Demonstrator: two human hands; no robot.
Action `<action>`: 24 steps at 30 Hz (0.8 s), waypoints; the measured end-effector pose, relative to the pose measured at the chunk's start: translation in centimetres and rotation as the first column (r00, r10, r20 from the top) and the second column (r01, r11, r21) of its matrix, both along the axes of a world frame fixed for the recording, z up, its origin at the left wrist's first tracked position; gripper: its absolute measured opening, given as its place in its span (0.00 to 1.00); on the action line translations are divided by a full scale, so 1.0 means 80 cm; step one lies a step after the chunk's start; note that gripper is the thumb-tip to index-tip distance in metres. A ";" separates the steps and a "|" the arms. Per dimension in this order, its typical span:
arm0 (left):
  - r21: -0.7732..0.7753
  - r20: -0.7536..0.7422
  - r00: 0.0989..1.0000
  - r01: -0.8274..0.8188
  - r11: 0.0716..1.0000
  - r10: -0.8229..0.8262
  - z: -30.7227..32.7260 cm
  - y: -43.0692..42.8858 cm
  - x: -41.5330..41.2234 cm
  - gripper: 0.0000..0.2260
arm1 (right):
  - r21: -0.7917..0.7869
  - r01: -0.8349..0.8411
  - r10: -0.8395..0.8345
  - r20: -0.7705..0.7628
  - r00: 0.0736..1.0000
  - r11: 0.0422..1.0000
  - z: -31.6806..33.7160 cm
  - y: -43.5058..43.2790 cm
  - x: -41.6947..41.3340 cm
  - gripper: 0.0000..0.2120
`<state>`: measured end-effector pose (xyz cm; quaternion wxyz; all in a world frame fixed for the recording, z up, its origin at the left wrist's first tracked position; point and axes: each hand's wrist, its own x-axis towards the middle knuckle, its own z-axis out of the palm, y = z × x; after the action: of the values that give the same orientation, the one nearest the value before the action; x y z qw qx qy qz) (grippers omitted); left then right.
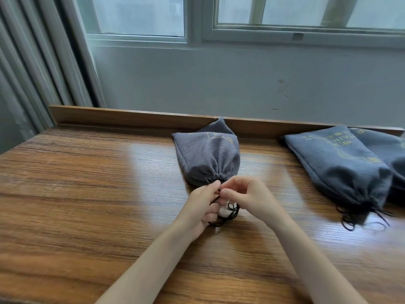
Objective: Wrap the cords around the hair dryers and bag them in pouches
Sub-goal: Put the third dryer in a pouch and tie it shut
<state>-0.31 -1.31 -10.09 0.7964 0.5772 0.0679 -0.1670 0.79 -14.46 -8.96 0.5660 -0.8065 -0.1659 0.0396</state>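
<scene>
Pouch (206, 156), grey, mouth cinched: lying on the table (87, 194) just beyond the grips, with the left grip (202, 205) and right grip (247, 198) both pinching its black drawstring (228, 216), whose loose loops are trailing just beneath them. Progress: this pouch is looking filled and apparently being tied off, while a closed pouch (341, 165) and a second pouch (392, 150) are lying well off to the right grip's side, so bagging is seemingly nearing its end. Unclear: all contents are hiding inside cloth, the knot is hiding behind fingers, and the second pouch is running out of frame.
</scene>
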 end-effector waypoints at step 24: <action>-0.107 0.021 0.958 -0.282 0.954 0.285 -0.012 -0.007 0.002 0.06 | 0.074 0.255 -0.241 -0.159 0.957 0.964 -0.026 0.015 0.007 0.08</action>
<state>-0.16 -1.84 -11.07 0.8419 0.5226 0.1271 -0.0439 1.39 -13.26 -11.02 0.6145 -0.7884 -0.0225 0.0203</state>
